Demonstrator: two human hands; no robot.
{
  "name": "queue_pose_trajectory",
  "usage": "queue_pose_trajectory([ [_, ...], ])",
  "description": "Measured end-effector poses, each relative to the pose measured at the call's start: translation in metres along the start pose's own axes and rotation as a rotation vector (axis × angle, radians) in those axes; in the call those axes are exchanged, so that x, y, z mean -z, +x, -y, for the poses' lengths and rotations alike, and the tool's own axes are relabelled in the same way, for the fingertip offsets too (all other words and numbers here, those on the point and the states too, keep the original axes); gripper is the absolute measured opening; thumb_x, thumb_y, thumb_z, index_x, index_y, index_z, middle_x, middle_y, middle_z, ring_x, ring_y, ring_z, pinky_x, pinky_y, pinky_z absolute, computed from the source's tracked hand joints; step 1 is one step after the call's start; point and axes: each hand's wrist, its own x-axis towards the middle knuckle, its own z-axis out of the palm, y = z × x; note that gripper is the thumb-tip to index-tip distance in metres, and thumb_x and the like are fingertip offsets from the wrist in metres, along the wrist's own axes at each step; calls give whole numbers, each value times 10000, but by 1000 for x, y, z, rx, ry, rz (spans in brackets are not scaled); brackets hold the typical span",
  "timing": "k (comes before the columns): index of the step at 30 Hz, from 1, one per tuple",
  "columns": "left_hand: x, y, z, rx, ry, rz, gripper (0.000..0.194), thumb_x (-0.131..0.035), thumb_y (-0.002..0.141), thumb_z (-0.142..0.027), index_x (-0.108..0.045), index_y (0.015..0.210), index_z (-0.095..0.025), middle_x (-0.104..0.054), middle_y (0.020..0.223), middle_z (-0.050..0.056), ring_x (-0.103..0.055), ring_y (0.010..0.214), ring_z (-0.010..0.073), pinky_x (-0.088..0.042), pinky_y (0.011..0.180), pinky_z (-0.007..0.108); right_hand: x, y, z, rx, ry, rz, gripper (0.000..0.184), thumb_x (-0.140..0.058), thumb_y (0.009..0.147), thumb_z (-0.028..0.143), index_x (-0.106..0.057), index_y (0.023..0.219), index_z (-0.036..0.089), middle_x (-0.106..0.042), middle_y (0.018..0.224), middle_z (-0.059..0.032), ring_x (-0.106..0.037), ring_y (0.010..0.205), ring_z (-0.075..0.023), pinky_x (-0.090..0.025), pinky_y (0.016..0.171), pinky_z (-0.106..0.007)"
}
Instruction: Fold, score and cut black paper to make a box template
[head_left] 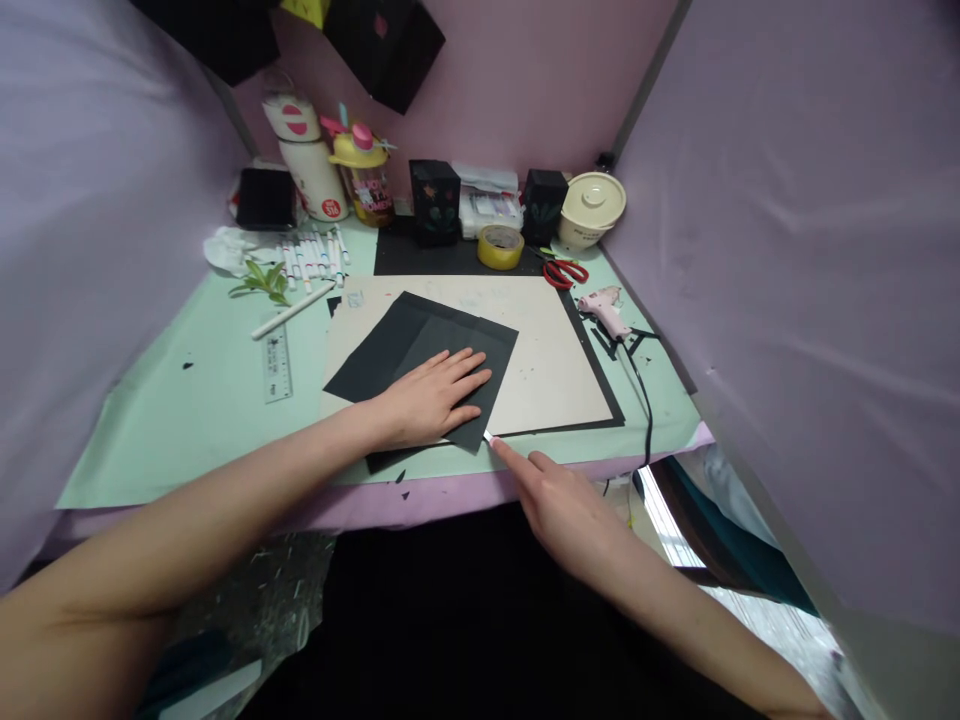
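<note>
While the mint-green table (172,400) filled most of the view, a pale board (555,390) lay across its middle, with a black paper sheet (375,352) sitting askew on top, near corner poking past the board's front edge. The left hand (439,395) was pressed flat on that sheet, fingers loosely spread, so no grip there. Over on the right sat a pink glue gun (609,313). Smallest of the lot was a slim white tool (488,436), pinched in the right hand (555,495), tip right by the sheet's edge; couldn't tell if they touched.

plain black clothing (427,610); both forearms (255,500) bare; fingers (471,383) slim, also bare
</note>
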Motion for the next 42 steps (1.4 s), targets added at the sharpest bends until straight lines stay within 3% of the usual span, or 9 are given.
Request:
queue_pose_trajectory([
  [23,3,-4,14,-147,-36,39,599,-365,997,-515,-327,1515,-216,-191,1627,57,-117,1509,205,-79,1216,391,11,8,-5,50,56,44,627,-351,922,81,-334,1526,246,-653,992,-111,-633,791,-218,-440,714,-330],
  [31,1,-5,19,-183,-55,17,596,-364,999,-522,-325,1516,-230,-206,1625,48,-125,1508,204,-77,1217,384,7,10,-15,101,67,-7,561,-344,971,152,-350,1513,296,-671,978,-92,-641,756,-201,-442,688,-310],
  [42,4,-5,22,-212,-47,60,617,-353,1000,-534,-301,1528,-217,-178,1631,49,-96,1512,202,-65,1217,384,8,14,-23,188,157,-43,533,-351,982,159,-393,1491,311,-688,1062,-89,-655,913,-214,-474,771,-318],
])
